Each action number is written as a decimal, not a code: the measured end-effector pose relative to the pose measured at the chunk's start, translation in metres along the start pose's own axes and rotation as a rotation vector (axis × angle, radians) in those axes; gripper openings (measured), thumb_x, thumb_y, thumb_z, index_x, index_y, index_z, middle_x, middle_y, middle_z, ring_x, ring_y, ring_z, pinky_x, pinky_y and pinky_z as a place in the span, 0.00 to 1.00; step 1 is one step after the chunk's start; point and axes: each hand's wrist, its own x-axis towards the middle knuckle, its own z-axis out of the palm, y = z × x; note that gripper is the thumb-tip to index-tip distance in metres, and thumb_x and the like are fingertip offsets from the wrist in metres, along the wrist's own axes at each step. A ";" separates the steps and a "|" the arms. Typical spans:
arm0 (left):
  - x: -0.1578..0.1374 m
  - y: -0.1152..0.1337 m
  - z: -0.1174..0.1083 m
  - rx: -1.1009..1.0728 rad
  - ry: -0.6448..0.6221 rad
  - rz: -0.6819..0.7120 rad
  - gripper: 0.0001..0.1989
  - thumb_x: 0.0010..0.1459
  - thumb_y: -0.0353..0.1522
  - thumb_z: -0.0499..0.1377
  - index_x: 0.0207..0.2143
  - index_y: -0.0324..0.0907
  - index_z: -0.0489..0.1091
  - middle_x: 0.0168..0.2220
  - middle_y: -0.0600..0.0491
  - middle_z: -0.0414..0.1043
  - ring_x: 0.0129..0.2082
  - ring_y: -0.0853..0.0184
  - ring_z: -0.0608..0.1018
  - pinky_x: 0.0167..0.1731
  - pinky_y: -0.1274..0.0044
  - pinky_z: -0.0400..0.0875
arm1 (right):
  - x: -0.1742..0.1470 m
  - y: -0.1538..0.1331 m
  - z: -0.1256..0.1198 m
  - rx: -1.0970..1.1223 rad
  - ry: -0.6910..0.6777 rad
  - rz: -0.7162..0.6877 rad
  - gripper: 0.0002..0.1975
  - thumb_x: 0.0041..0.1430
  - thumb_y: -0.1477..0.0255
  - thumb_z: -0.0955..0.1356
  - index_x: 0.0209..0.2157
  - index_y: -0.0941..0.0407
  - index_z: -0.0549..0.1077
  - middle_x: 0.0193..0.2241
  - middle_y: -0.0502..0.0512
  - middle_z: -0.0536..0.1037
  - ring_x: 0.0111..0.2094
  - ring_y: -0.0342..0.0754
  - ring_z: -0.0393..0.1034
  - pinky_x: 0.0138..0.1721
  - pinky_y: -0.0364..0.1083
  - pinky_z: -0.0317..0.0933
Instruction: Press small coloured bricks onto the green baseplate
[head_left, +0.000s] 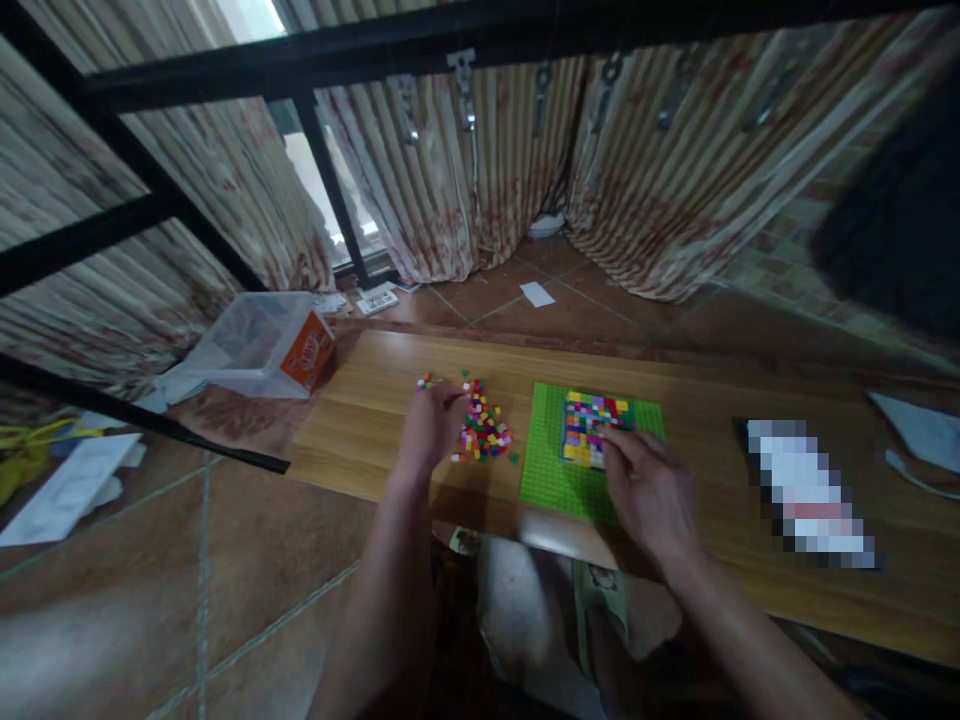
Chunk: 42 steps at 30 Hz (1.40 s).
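Note:
A green studded baseplate (544,470) lies on the wooden table, bearing a block of many-coloured building bricks (583,425). Over the right side of that block is my right hand (651,485), thumb and fingertips pinched together against the bricks; whatever they grip is too small to make out. To the left, a loose pile of small coloured bricks (484,430) spreads over the wood. My left hand (431,425) reaches to the pile's left edge with its fingers drawn together in a pinch, and what is between them cannot be seen.
The wooden table (375,400) runs across the view. A blurred-out flat device (810,495) lies at its right. On the floor at left stands a clear plastic bin (255,350) with an orange label. Black metal bars (420,60) cross in front of the curtains.

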 end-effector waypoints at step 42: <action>-0.018 0.023 0.014 -0.256 -0.211 0.097 0.07 0.56 0.32 0.57 0.33 0.39 0.74 0.32 0.50 0.77 0.33 0.67 0.76 0.35 0.77 0.69 | 0.012 -0.018 -0.020 0.375 -0.019 0.031 0.11 0.63 0.67 0.64 0.38 0.53 0.78 0.37 0.54 0.80 0.38 0.48 0.75 0.41 0.48 0.67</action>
